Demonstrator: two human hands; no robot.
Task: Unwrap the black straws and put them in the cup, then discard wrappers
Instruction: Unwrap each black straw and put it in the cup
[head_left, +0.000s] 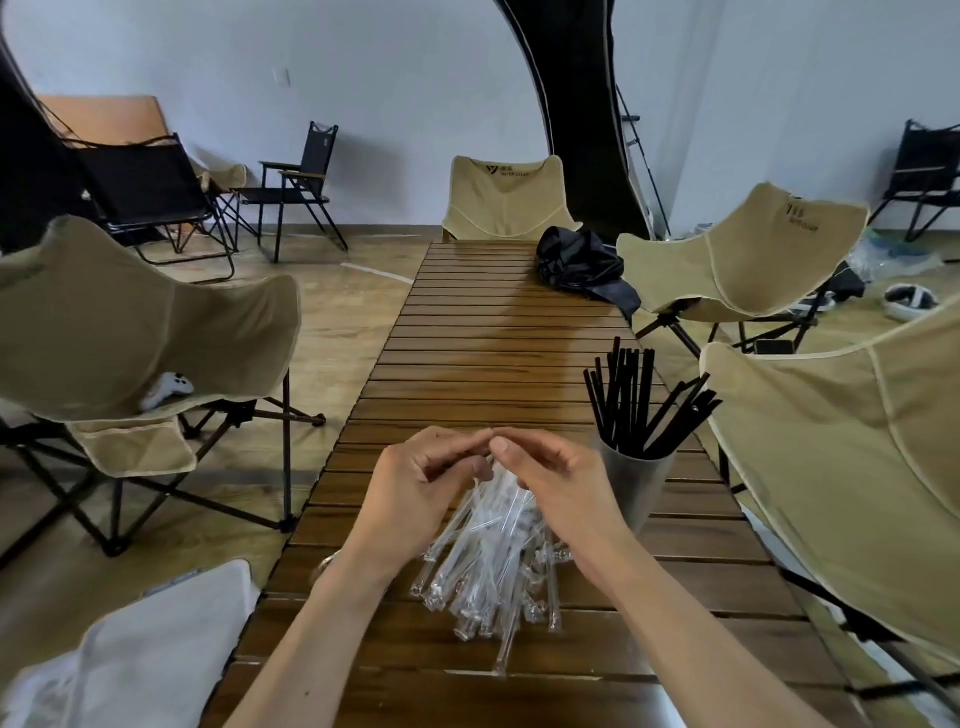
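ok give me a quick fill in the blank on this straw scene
1. The black straws stand in a ____ cup.
2. The clear wrappers lie heaped on the slatted ____ table.
3. The left hand and right hand meet ____ the wrappers.

Missing: grey; wooden; above

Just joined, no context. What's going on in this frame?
A person at a slatted table is handling clear wrappers. Both hands, left and right, meet fingertip to fingertip over the pile, pinching the top of the clear wrappers; whether a straw is inside the one being worked is hard to tell. The cup beside the right hand already holds many black straws. The wrappers are still heaped on the table, not yet discarded.
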